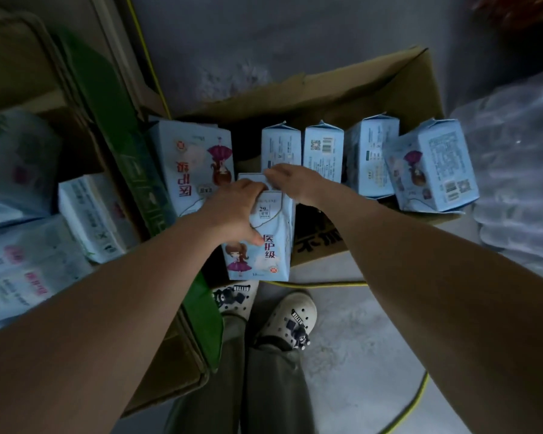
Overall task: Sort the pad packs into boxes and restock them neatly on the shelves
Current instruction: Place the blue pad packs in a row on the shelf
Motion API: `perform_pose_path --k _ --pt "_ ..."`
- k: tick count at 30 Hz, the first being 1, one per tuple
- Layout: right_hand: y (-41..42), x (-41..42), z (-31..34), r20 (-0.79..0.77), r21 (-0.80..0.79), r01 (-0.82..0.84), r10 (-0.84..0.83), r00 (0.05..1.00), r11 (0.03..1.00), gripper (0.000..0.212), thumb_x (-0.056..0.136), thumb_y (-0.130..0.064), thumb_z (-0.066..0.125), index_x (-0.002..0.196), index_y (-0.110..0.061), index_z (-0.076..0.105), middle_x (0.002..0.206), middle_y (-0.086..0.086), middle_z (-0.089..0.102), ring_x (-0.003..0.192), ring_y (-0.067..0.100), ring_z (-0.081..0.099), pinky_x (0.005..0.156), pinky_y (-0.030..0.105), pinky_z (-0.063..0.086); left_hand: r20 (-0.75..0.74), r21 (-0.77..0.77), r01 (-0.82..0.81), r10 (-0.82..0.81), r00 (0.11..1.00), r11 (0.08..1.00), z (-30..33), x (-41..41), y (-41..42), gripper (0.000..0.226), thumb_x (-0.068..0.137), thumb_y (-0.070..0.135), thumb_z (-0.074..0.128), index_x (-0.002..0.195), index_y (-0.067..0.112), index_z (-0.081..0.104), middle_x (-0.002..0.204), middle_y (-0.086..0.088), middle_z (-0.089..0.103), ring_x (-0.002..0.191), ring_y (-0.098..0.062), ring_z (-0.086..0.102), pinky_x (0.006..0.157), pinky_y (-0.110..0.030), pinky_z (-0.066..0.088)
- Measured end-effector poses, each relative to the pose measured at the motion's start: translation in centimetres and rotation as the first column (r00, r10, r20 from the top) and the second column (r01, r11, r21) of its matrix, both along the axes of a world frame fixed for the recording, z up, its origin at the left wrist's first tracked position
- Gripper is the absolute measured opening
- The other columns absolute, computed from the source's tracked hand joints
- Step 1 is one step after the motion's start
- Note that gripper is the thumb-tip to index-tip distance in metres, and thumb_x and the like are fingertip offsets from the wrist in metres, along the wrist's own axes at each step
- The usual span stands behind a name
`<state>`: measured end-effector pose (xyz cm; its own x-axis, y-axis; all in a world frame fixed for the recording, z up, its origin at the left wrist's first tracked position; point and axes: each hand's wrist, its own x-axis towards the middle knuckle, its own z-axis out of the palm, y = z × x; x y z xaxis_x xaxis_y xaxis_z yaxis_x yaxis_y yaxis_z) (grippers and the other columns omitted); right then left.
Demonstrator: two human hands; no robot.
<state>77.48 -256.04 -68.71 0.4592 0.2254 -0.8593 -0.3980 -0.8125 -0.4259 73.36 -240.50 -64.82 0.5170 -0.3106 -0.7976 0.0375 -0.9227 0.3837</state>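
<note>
Fingers (271,175) hide pad pack (264,245) top edge.

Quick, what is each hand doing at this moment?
Left hand: grips the upright pad pack at its top.
Right hand: fingers curled on the same pack's top edge.

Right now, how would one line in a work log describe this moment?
step: boxing pad packs | left hand: grips pack | right hand: fingers on pack top | cardboard box: five packs inside | shelves: not visible

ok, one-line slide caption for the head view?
Both hands, left hand and right hand, grip a blue pad pack over the open cardboard box.
</note>
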Motion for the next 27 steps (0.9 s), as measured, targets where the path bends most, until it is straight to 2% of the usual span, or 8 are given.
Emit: perform_pose_path --k 3,7,10,14,19,22,25,27 --pt "-0.7 0.0 -1.3 -0.023 -0.017 0.023 -0.024 0.999 1.0 0.071 0.089 -0.062 0.058 0.145 -0.022 0.042 0.149 0.007 0.043 0.132 0.026 0.044 0.103 0.032 0.037 -0.035 0.038 0.028 -0.026 0.999 0.999 -0.1 0.3 -0.1 0.108 0.061 0.031 0.09 0.148 0.02 0.025 0.148 -0.003 0.034 0.134 -0.026 0.035 0.109 -0.044 0.035" --pt "-2.6 0.0 -1.1 -0.069 0.015 0.054 -0.053 0.996 0.998 0.087 0.077 -0.052 0.077 0.147 -0.017 0.039 0.146 0.007 0.045 0.129 0.026 0.047 0.109 0.04 0.041 -0.043 0.049 0.074 -0.072 0.996 0.996 0.5 0.1 -0.5 0.103 0.054 0.024 0.093 0.137 0.022 0.033 0.141 0.001 0.036 0.129 -0.025 0.039 0.103 -0.045 0.04" --pt "-4.0 -0.5 -0.3 -0.05 0.018 0.021 -0.02 0.999 1.0 0.072 0.081 -0.043 0.077 0.138 -0.009 0.05 0.134 0.009 0.055 0.122 0.026 0.052 0.098 0.033 0.045 -0.021 0.037 0.064 -0.063 0.998 0.997 1.1 0.0 -0.8 0.095 0.051 0.018 0.093 0.128 0.025 0.038 0.135 0.003 0.039 0.124 -0.024 0.041 0.099 -0.044 0.042" --pt "-6.7 -1.4 0.9 -0.012 -0.015 0.209 -0.209 0.978 0.978 0.052 0.083 -0.039 0.076 0.12 -0.006 0.06 0.116 0.011 0.062 0.105 0.028 0.06 0.088 0.038 0.05 0.006 0.062 0.083 -0.083 0.997 0.995 2.2 0.2 -1.6 0.095 0.056 0.02 0.091 0.132 0.024 0.033 0.132 -0.001 0.043 0.124 -0.025 0.039 0.096 -0.036 0.037" --pt "-9.7 -1.5 3.3 0.072 0.051 0.523 -0.526 0.848 0.851 0.039 0.087 -0.03 0.074 0.116 -0.008 0.061 0.114 0.01 0.064 0.102 0.025 0.063 0.091 0.039 0.055 -0.017 0.043 -0.082 0.083 0.996 0.996 3.1 1.5 -1.7 0.1 0.055 0.027 0.092 0.135 0.02 0.032 0.129 -0.009 0.048 0.119 -0.031 0.046 0.097 -0.044 0.043" --pt "-10.9 0.0 4.0 0.253 0.039 0.598 -0.587 0.769 0.8 0.008 0.092 -0.015 0.065 0.098 -0.019 0.063 0.104 0.004 0.066 0.09 0.018 0.063 0.074 0.026 0.052 -0.072 0.014 -0.147 0.148 0.986 0.989 3.2 2.2 -1.9 0.103 0.058 0.029 0.092 0.139 0.021 0.03 0.131 -0.009 0.048 0.119 -0.032 0.047 0.096 -0.044 0.045" --pt "-12.8 1.9 4.9 0.382 -0.022 0.593 -0.541 0.749 0.805 0.02 0.093 -0.007 0.056 0.099 -0.023 0.066 0.094 0.005 0.065 0.072 0.017 0.061 0.052 0.015 0.044 -0.068 -0.005 -0.23 0.229 0.971 0.973 3.1 2.7 -1.7 0.095 0.063 0.027 0.09 0.141 0.022 0.034 0.129 -0.007 0.051 0.117 -0.029 0.052 0.095 -0.037 0.045" --pt "-13.4 2.1 5.5 0.38 -0.063 0.475 -0.419 0.825 0.877 0.026 0.093 -0.011 0.058 0.117 -0.022 0.063 0.108 0.006 0.064 0.088 0.02 0.063 0.066 0.02 0.047 -0.022 -0.007 -0.264 0.264 0.964 0.965 2.8 3.2 -1.6 0.093 0.062 0.027 0.09 0.139 0.022 0.037 0.13 -0.012 0.051 0.116 -0.031 0.052 0.095 -0.038 0.046"
